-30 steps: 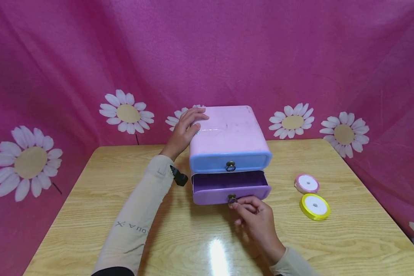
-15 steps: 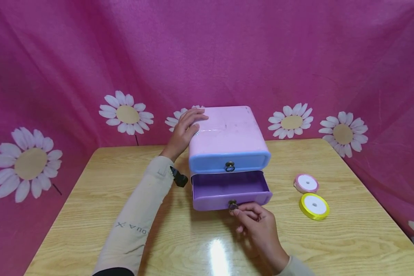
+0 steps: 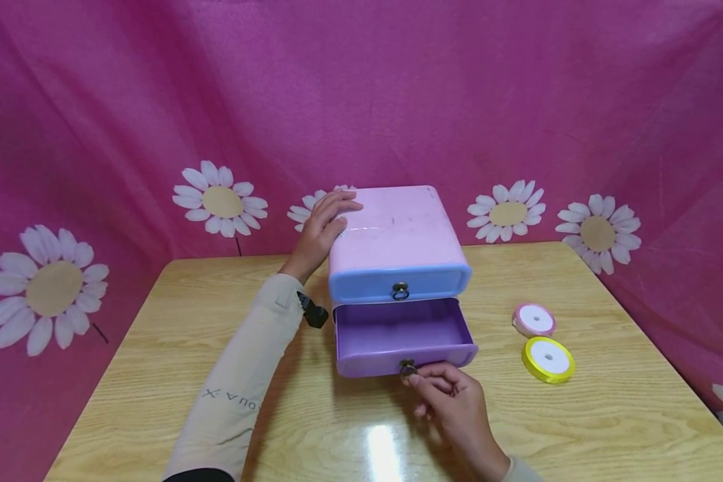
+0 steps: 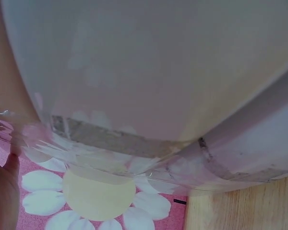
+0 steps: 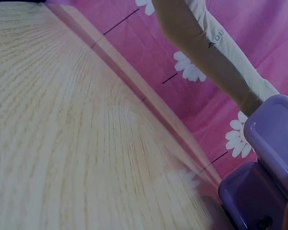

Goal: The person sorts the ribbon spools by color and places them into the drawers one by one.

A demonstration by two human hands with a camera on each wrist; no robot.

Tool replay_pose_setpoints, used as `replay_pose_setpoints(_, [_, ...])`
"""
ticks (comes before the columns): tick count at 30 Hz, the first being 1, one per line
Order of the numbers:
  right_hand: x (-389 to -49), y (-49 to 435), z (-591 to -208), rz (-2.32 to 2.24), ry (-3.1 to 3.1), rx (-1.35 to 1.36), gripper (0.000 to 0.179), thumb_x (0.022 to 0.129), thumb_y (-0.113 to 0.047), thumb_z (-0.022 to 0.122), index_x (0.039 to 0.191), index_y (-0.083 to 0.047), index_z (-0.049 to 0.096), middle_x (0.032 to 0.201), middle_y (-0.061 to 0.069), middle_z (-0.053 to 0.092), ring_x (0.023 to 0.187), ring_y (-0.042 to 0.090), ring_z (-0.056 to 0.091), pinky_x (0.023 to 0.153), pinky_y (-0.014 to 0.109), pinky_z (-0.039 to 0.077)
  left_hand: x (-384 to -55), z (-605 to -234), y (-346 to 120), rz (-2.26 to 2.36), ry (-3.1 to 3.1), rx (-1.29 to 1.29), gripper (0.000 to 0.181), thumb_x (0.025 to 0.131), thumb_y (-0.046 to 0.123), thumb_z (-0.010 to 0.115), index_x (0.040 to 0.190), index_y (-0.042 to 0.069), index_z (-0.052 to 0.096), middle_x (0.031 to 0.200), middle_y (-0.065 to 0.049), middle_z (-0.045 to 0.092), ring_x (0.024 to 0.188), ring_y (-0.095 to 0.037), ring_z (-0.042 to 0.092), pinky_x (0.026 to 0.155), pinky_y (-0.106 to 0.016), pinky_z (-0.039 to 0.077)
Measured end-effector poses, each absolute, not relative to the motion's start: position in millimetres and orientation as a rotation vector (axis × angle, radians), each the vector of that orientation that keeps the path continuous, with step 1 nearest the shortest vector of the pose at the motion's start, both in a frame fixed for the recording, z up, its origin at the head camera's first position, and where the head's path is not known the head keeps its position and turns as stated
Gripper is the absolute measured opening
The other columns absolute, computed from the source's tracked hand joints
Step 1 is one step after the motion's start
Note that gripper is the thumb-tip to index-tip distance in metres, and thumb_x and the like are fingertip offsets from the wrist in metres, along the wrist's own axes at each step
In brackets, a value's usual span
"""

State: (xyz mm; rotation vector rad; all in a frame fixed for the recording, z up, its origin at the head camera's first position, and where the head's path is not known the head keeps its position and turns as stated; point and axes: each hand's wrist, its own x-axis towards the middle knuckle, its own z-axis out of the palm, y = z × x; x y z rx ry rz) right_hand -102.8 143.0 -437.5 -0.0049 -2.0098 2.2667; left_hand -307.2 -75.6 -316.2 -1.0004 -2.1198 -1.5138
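Observation:
A small two-drawer chest with a pink top [image 3: 397, 224] stands on the table. Its upper blue drawer [image 3: 367, 286] is closed and has a dark ring pull. The lower purple drawer [image 3: 367, 361] is pulled well out, and its visible inside holds nothing. My left hand [image 3: 320, 231] rests on the chest's left top edge, fingers lying over the pink surface. With thumb and fingertips my right hand [image 3: 454, 405] pinches the ring pull [image 3: 408, 368] of the purple drawer. In the left wrist view the chest's side [image 4: 134, 72] fills most of the picture, with clear tape along its edge.
To the right of the chest lie a pink ribbon roll [image 3: 533, 319] and a yellow ribbon roll [image 3: 548, 360], side by side. A pink cloth with white daisies [image 3: 397, 94] hangs behind the wooden table [image 3: 187, 335].
The purple drawer has slid further out toward me, with my right hand drawing back on its ring. My left hand has stayed on the chest's top edge.

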Motion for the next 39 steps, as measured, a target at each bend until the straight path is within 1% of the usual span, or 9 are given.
replay_pose_setpoints(7, [-97.6, 145.3, -437.2, 2.313, -1.98, -0.003, 0.026, 0.077, -0.01, 0.069, 0.092, 0.01, 0.058, 0.086, 0.02, 0.067, 0.046, 0.018, 0.057, 0.044, 0.032, 0.049, -305.9, -316.0, -74.0, -1.532, -2.113, -0.993, 0.031, 0.089, 0.005, 0.041, 0.114, -0.001, 0.057, 0.133, -0.017, 0.042, 0.131, -0.032, 0.021, 0.108, -0.043, 0.009])
replay_pose_setpoints(11, [-93.3, 145.4, -438.4, 2.285, -1.999, 0.024, 0.025, 0.078, -0.009, 0.067, 0.092, 0.01, 0.058, 0.085, 0.019, 0.067, 0.045, 0.017, 0.056, 0.042, 0.032, 0.047, -306.3, -316.7, -73.9, -1.534, -2.109, -0.988, 0.031, 0.088, 0.005, 0.04, 0.114, -0.001, 0.057, 0.133, -0.017, 0.042, 0.132, -0.032, 0.02, 0.109, -0.042, 0.009])
replay_pose_setpoints(18, [-86.4, 145.0, -439.7, 2.255, -2.049, -0.023, 0.024, 0.077, -0.012, 0.069, 0.089, 0.007, 0.06, 0.084, 0.017, 0.068, 0.044, 0.018, 0.056, 0.041, 0.032, 0.046, -307.7, -317.5, -73.1, -1.547, -2.1, -0.983, 0.031, 0.088, 0.006, 0.041, 0.114, -0.001, 0.057, 0.133, -0.016, 0.042, 0.132, -0.03, 0.021, 0.109, -0.04, 0.008])
replay_pose_setpoints(28, [-77.4, 146.7, -439.7, 2.299, -2.036, -0.05, 0.026, 0.077, -0.01, 0.069, 0.091, 0.009, 0.058, 0.084, 0.019, 0.067, 0.045, 0.018, 0.056, 0.043, 0.032, 0.048, -307.1, -317.5, -73.5, -1.55, -2.083, -0.993, 0.031, 0.088, 0.005, 0.04, 0.113, -0.002, 0.057, 0.133, -0.017, 0.042, 0.132, -0.032, 0.021, 0.109, -0.041, 0.009])
replay_pose_setpoints(32, [-74.0, 147.3, -439.4, 2.306, -2.059, -0.101, 0.026, 0.076, -0.011, 0.069, 0.091, 0.008, 0.059, 0.084, 0.018, 0.067, 0.045, 0.019, 0.056, 0.044, 0.032, 0.049, -306.6, -316.9, -73.6, -1.55, -2.08, -0.995, 0.031, 0.088, 0.003, 0.04, 0.113, -0.002, 0.057, 0.132, -0.018, 0.042, 0.132, -0.032, 0.02, 0.108, -0.042, 0.009])
replay_pose_setpoints(39, [-69.1, 147.0, -441.2, 2.261, -2.116, -0.148, 0.025, 0.076, -0.012, 0.07, 0.089, 0.006, 0.06, 0.083, 0.016, 0.068, 0.045, 0.019, 0.057, 0.046, 0.031, 0.049, -304.7, -316.9, -73.3, -1.557, -2.11, -0.981, 0.031, 0.089, 0.004, 0.04, 0.114, 0.0, 0.057, 0.134, -0.017, 0.041, 0.133, -0.031, 0.018, 0.108, -0.046, 0.008])
